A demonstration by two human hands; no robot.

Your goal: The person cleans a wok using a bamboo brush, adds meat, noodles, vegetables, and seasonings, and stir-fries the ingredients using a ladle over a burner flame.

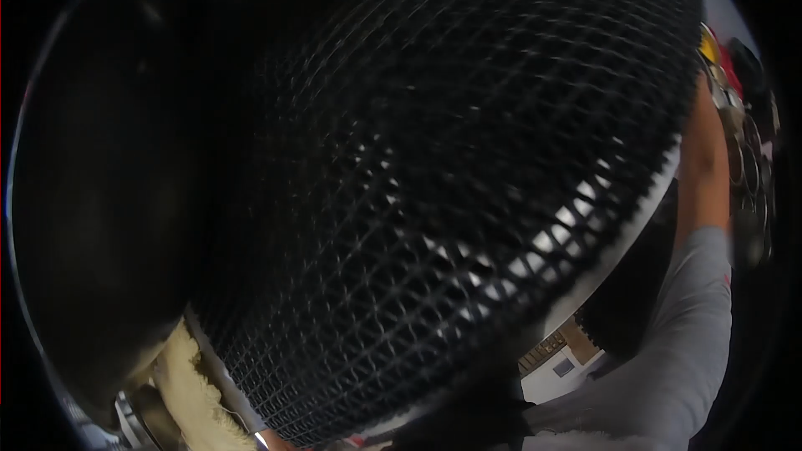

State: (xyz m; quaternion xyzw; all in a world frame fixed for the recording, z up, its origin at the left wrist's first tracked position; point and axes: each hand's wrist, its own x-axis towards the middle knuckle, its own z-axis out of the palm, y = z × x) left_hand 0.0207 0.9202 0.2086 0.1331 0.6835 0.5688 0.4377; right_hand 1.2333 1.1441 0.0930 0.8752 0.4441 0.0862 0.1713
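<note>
A large black mesh sheet with a grid of small openings (468, 200) fills most of the head view, very close to the camera. It has a pale edge along its lower right side. My right forearm (703, 159), in a grey sleeve, reaches up along the sheet's right edge. The hand at its end is hidden behind the sheet. At the bottom, a small patch of skin (276, 440) shows beside the sheet's lower edge, likely part of my left arm. No fingers of either hand are visible.
A big dark smooth surface (100, 200) takes up the left side. Cream fluffy material (185, 380) lies low on the left. At the far right are round metal items (748, 146) and a yellow thing (709, 43). A white object (564, 367) shows below the sheet.
</note>
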